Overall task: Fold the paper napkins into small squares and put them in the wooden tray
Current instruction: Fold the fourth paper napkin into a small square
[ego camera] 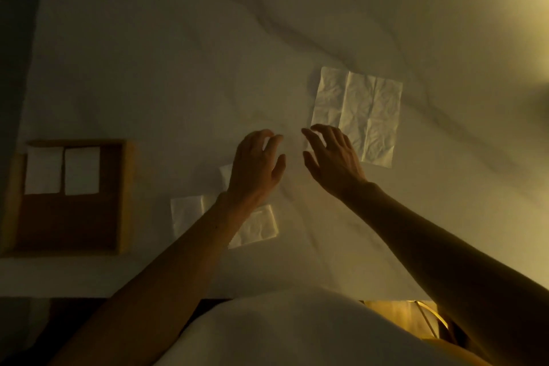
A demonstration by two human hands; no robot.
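Both loosely spread and empty, the left hand and the right hand hover beside the flat napkin, which probably needs folding next.

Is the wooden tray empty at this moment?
No: a folded napkin and a second folded napkin lie side by side in the far half of the wooden tray.

left hand — fingers loosely spread | right hand — same, near
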